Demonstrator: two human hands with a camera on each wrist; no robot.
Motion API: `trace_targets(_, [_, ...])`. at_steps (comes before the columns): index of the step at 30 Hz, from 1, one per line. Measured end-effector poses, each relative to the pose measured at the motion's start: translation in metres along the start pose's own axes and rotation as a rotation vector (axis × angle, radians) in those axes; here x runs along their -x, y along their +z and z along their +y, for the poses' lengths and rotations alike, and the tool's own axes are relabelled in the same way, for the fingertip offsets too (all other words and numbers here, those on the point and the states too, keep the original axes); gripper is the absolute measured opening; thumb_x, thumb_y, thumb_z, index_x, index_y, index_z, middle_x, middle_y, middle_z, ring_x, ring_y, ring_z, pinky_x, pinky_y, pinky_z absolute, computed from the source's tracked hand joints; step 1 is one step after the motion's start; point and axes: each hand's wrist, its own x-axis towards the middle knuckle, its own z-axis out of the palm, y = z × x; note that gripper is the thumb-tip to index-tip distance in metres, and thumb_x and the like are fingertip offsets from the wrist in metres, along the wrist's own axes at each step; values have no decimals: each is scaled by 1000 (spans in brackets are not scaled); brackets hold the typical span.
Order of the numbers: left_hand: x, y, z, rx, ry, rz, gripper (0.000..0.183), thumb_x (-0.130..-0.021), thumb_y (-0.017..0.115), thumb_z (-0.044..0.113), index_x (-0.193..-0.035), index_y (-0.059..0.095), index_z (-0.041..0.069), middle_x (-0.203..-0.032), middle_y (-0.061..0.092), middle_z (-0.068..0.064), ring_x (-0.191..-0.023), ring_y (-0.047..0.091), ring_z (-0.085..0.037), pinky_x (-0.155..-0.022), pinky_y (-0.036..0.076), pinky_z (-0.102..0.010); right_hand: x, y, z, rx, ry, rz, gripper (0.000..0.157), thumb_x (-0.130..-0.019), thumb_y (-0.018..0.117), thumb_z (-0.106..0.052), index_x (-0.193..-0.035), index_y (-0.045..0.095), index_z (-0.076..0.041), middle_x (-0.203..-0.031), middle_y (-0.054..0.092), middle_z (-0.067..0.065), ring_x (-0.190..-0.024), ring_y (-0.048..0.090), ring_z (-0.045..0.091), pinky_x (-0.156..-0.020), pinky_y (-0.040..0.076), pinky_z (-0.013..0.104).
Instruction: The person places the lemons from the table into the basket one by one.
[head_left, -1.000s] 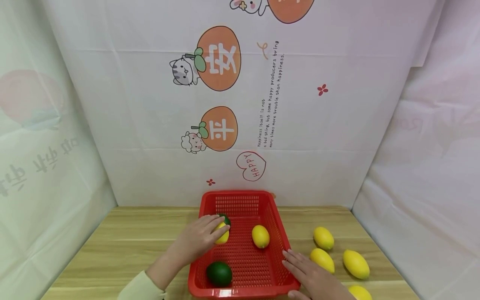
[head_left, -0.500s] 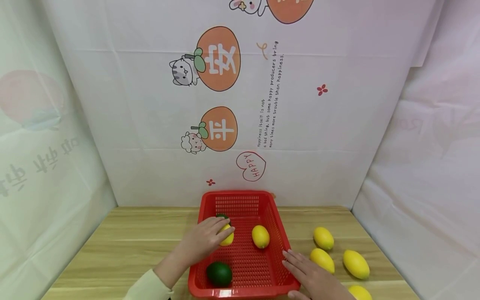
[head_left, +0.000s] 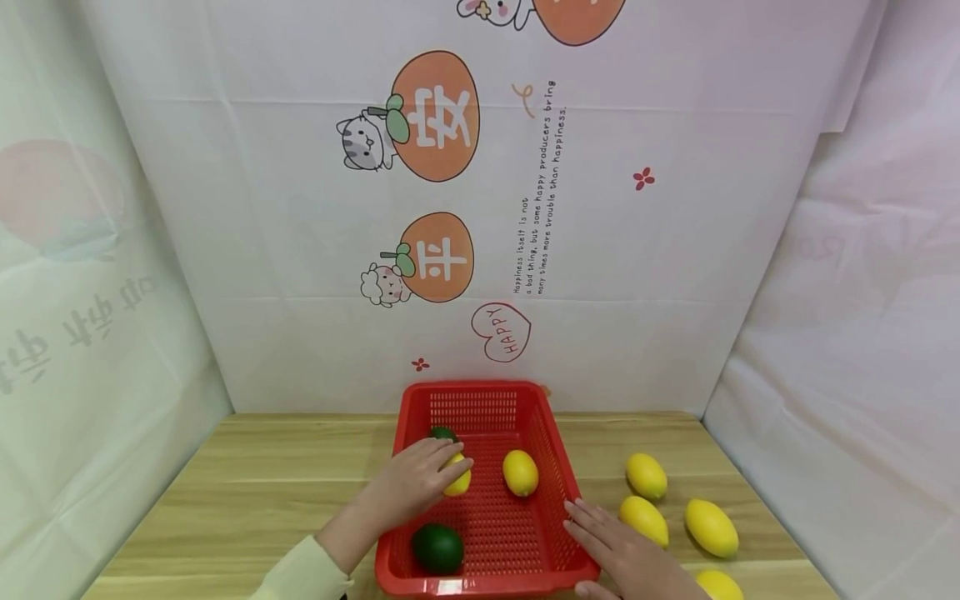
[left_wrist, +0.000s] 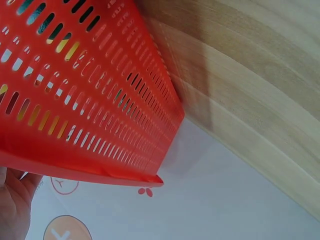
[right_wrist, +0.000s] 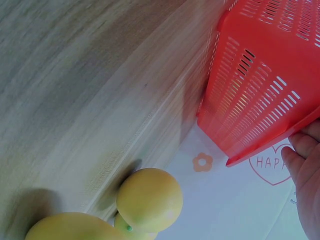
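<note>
A red plastic basket (head_left: 491, 533) with slotted walls stands on the table. My left hand (head_left: 411, 482) reaches over its left rim and grips a lemon (head_left: 460, 479) inside, fingers over the top of it. Just beyond that hand a dark green fruit (head_left: 442, 434) is partly hidden. Another dark green fruit (head_left: 438, 548) lies at the near left of the basket. To the right inside sits a second lemon (head_left: 521, 472). My right hand (head_left: 626, 550) rests on the basket's right rim with its fingers straight. In the left wrist view the slotted wall (left_wrist: 90, 95) hides the held lemon.
Several lemons lie on the wooden table (head_left: 285, 492) right of the basket, the farthest lemon (head_left: 647, 476) near its back half and another lemon (head_left: 712, 528) farther right. A printed white cloth (head_left: 600, 333) hangs directly behind the basket, with more cloth at both sides.
My left hand has shifted a little to the right and slightly nearer inside the basket, with the lemon in its grip. The right hand and the basket have stayed in place.
</note>
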Motion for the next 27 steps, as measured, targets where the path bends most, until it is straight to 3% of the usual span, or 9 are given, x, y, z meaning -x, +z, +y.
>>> trace_targets(10, [-5,0,3,40,-40,-140,58,-79,82,28,-131,60,17,-130,60,-6,-120,56,-21,-99,47,-36,0,0,0,2,0,4,59,-96,51,-52,-134,58,-7,-147,46,7,-127,50,27,-93,51,42])
trace_targets(27, [-5,2,4,78,-26,-209,59,-76,85,28,-129,61,16,-126,63,-6,-116,58,-21,-99,47,-38,0,-1,0,4,12,-14,61,-96,49,-54,-134,58,-7,-146,47,7,-129,48,26,-94,50,42])
